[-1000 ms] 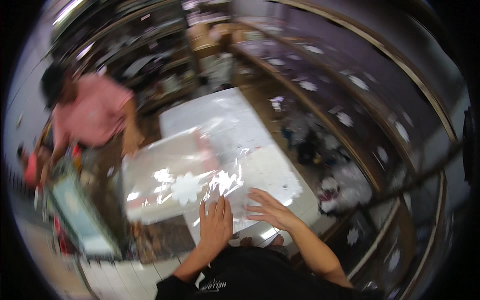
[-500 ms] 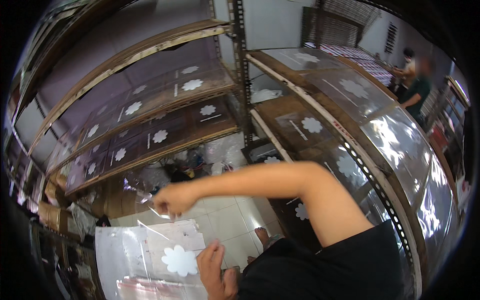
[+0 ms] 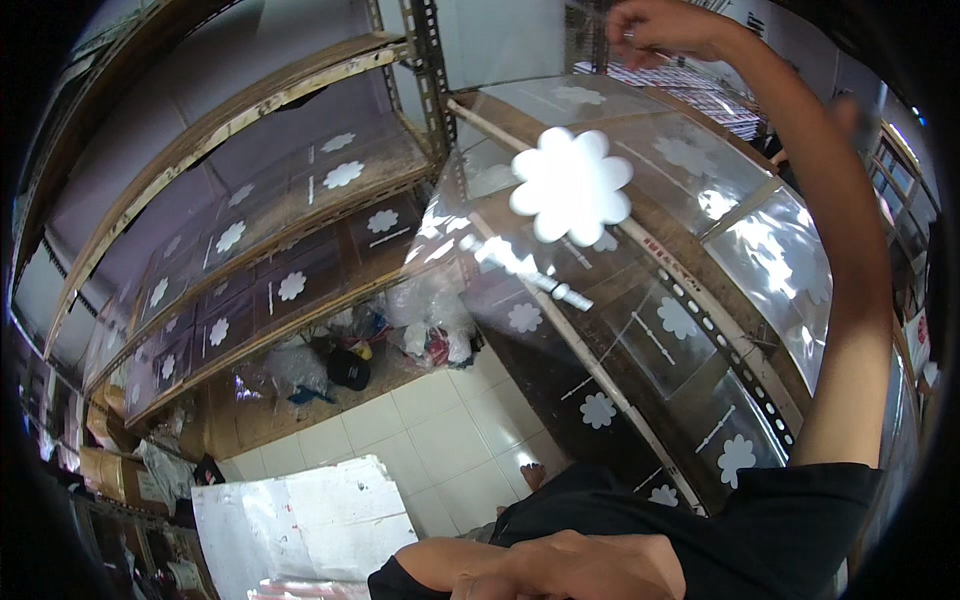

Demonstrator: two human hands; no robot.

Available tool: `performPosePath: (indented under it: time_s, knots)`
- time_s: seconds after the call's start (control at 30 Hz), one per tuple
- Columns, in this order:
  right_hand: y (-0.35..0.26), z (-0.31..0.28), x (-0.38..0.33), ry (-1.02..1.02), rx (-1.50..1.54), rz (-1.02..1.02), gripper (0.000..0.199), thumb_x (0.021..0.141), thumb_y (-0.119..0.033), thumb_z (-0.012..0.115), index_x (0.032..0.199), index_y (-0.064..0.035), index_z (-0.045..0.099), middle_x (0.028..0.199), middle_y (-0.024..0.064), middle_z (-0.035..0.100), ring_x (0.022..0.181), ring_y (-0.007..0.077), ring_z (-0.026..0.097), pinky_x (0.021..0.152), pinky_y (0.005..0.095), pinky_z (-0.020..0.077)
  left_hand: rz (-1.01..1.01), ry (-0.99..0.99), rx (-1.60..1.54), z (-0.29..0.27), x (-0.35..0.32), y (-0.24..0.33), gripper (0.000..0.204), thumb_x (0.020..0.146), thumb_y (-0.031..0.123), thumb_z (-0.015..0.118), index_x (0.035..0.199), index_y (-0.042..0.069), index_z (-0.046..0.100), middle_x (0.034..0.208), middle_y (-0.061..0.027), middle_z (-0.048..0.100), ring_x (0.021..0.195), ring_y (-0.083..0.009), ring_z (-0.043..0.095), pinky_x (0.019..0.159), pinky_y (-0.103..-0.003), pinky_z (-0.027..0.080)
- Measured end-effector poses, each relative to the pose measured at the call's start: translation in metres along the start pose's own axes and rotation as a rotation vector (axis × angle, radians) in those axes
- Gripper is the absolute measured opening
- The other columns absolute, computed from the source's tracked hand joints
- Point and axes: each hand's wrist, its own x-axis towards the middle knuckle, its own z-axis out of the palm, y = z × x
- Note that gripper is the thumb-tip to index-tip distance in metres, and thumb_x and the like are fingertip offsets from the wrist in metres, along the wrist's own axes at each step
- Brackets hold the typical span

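My right hand [image 3: 660, 35] is raised high at the upper right, fingers curled in a pinch on a clear plastic sheet. The sheet hangs in front of the shelves and carries a large white flower shape [image 3: 570, 187] and a white strip [image 3: 530, 272] with glare on it. Its outer edges are hard to make out. At the bottom edge, close to my body, my left hand [image 3: 580, 565] lies across my front; its fingers are mostly hidden. A white board [image 3: 300, 515] stands at the lower left, no flower shape on it now.
Shelves on the left [image 3: 240, 240] and a rack on the right [image 3: 690, 270] bear several clear sheets with white flowers and strips. Plastic bags and a dark cap [image 3: 347, 369] lie beneath the left shelves by the tiled floor [image 3: 420, 410]. Another person [image 3: 850, 120] is partly visible behind my arm.
My right hand has swung from above the board up to the upper right, and the flower sheet has left the board with it. My left hand has drawn back toward my body.
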Motion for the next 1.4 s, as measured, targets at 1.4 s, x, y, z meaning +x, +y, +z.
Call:
performPosePath:
  time_s: [1.4]
  knots:
    - [0.368, -0.020, -0.040, 0.324, 0.001, 0.505, 0.013, 0.087, -0.005, 0.049, 0.086, -0.0061, 0.062, 0.074, 0.0083, 0.063, 0.058, 0.0178, 0.062, 0.046, 0.0348, 0.0464, 0.025, 0.782, 0.404, -0.200, -0.062, -0.039, 0.075, 0.104, 0.061, 0.021, 0.087, 0.000, 0.062, 0.070, -0.0052, 0.042, 0.073, -0.0215, 0.040, 0.077, -0.039, 0.037]
